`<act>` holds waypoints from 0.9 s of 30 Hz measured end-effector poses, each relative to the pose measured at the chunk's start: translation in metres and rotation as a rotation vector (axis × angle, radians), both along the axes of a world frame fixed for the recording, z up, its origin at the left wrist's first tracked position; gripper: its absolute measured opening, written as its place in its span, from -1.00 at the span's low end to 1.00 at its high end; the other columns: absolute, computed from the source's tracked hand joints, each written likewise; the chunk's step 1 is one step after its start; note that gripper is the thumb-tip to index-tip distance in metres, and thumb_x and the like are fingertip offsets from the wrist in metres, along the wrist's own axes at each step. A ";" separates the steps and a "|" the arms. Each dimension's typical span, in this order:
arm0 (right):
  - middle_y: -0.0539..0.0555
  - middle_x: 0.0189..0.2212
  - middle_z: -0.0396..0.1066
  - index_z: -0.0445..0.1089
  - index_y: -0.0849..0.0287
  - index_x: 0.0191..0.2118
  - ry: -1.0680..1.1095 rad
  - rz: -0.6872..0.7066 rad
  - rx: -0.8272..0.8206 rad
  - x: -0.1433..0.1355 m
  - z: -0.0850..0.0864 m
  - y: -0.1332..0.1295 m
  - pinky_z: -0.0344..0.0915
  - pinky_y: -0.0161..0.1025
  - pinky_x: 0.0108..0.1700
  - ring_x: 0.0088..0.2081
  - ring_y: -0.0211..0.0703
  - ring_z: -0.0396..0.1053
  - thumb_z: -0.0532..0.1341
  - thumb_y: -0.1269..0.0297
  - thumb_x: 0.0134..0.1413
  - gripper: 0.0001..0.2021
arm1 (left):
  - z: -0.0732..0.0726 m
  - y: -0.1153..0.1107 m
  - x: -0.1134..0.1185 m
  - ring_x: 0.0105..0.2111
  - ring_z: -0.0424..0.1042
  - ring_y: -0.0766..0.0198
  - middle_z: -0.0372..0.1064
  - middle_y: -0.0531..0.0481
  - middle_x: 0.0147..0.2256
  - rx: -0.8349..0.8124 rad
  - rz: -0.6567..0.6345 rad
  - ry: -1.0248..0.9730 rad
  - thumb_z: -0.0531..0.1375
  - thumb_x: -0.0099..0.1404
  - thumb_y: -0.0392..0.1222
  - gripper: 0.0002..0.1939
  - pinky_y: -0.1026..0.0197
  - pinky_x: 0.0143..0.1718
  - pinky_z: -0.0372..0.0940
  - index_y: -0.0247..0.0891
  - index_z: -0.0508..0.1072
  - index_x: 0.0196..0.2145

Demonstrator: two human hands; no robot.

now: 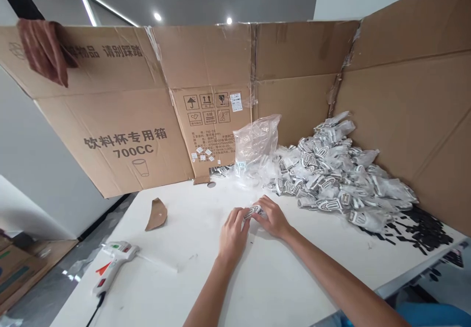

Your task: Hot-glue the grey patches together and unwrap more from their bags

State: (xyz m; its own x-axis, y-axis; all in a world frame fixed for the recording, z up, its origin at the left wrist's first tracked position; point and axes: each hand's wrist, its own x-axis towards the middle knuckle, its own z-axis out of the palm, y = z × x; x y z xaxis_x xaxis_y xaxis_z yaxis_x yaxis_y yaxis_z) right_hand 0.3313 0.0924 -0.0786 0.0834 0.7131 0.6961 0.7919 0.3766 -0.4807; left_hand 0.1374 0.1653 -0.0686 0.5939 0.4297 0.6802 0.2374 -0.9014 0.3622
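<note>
Above the middle of the white table (198,278), both my hands meet on one small white piece with black curved lines (253,211). My left hand (234,230) pinches its left end between thumb and fingers. From the other side, the fingers of my right hand (272,218) close on its right end, where some clear wrap seems to show. My fingertips cover part of the piece, so its full shape is hidden. Just beyond my right hand lies a large heap of similar pieces in clear plastic bags (320,175).
A white glue gun (117,263) with a glue stick lies at left, near a torn cardboard scrap (157,214). Cardboard walls (294,116) stand behind and right. A clear plastic bag (256,140) stands at the back; black strips (423,229) lie scattered at right.
</note>
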 end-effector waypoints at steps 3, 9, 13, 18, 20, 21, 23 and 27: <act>0.08 -0.28 0.48 0.48 0.06 -0.11 0.030 0.019 -0.013 0.001 0.001 0.001 0.40 -0.01 -0.09 -0.17 0.03 0.39 0.19 0.05 0.48 -0.78 | 0.000 0.001 0.001 -0.14 0.59 0.13 0.52 -0.08 -0.09 0.010 0.005 -0.001 0.14 0.53 -0.34 -0.72 0.15 -0.24 0.50 -0.08 0.44 0.10; 0.09 -0.21 0.50 0.47 0.04 0.01 0.078 0.010 -0.024 0.004 0.003 0.000 0.43 -0.01 -0.04 -0.12 0.05 0.46 0.22 0.05 0.45 -0.78 | 0.004 0.000 0.005 -0.15 0.58 0.15 0.53 -0.08 -0.14 0.043 -0.008 -0.028 0.11 0.57 -0.33 -0.79 0.14 -0.18 0.50 -0.11 0.45 0.04; 0.11 -0.11 0.51 0.39 0.00 0.20 0.085 0.028 -0.025 0.005 0.001 0.002 0.48 -0.04 -0.04 -0.10 0.03 0.51 0.25 0.09 0.42 -0.67 | 0.006 0.003 0.004 -0.17 0.57 0.17 0.53 -0.06 -0.16 0.032 0.037 -0.074 0.10 0.59 -0.32 -0.82 0.14 -0.17 0.47 -0.12 0.45 0.00; 0.13 -0.10 0.47 0.48 -0.01 0.07 0.051 0.078 0.011 0.009 -0.001 0.009 0.49 -0.05 -0.01 -0.07 0.02 0.51 0.22 0.16 0.46 -0.81 | 0.004 0.008 0.001 -0.21 0.59 0.20 0.56 -0.06 -0.19 0.006 0.062 -0.110 0.14 0.59 -0.24 -0.87 0.16 -0.19 0.46 -0.14 0.50 -0.04; 0.13 -0.13 0.44 0.51 0.00 -0.01 0.054 0.093 0.024 0.010 -0.002 0.010 0.48 -0.05 -0.03 -0.10 0.01 0.50 0.22 0.15 0.47 -0.85 | 0.004 0.009 0.001 -0.24 0.59 0.21 0.57 -0.05 -0.20 -0.006 0.079 -0.132 0.15 0.59 -0.21 -0.87 0.17 -0.22 0.46 -0.14 0.52 -0.06; 0.13 -0.14 0.44 0.52 0.00 -0.02 0.052 0.101 0.030 0.010 -0.002 0.010 0.47 -0.05 -0.04 -0.11 0.00 0.49 0.21 0.15 0.48 -0.84 | 0.004 0.009 0.001 -0.26 0.59 0.22 0.57 -0.04 -0.21 -0.010 0.088 -0.144 0.15 0.59 -0.20 -0.87 0.18 -0.24 0.45 -0.14 0.52 -0.07; 0.14 -0.16 0.44 0.53 0.00 -0.01 0.046 0.108 0.045 0.009 -0.003 0.009 0.46 -0.05 -0.06 -0.13 0.00 0.48 0.19 0.15 0.49 -0.83 | 0.005 0.009 0.002 -0.31 0.57 0.25 0.57 -0.02 -0.23 -0.018 0.094 -0.162 0.16 0.59 -0.17 -0.86 0.19 -0.27 0.44 -0.14 0.53 -0.07; 0.13 -0.18 0.44 0.53 0.01 -0.01 0.057 0.102 0.063 0.005 0.000 0.006 0.44 -0.07 -0.09 -0.16 -0.02 0.47 0.15 0.14 0.52 -0.79 | 0.006 0.008 0.003 -0.36 0.54 0.26 0.55 -0.02 -0.27 -0.014 0.097 -0.165 0.16 0.59 -0.09 -0.82 0.19 -0.29 0.43 -0.15 0.54 -0.05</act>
